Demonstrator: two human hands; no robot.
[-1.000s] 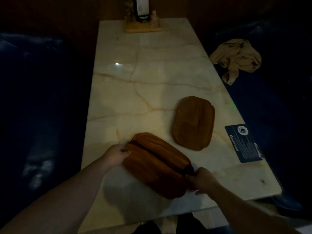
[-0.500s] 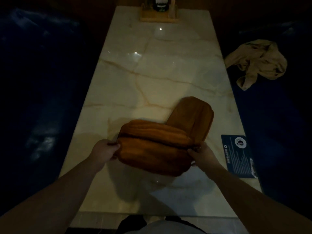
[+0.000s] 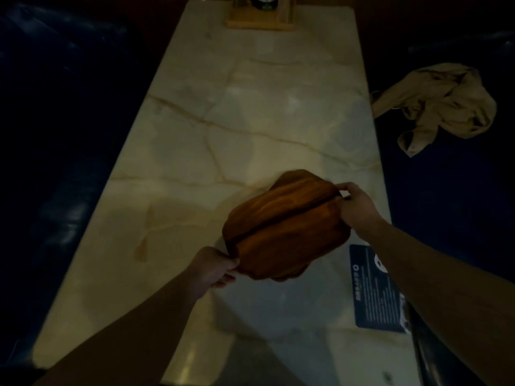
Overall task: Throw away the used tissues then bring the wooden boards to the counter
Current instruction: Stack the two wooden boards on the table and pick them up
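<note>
Boards [image 3: 284,229] were gripped at opposite ends between left hand [image 3: 211,270] and right hand [image 3: 356,207], likely stacked for carrying.

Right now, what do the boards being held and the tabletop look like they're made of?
The stacked boards: apparently wood, reddish-brown with lengthwise grain streaks and a dull finish. The tabletop: seemingly polished marble or a look-alike, pale cream with amber veins and soft light reflections.
</note>
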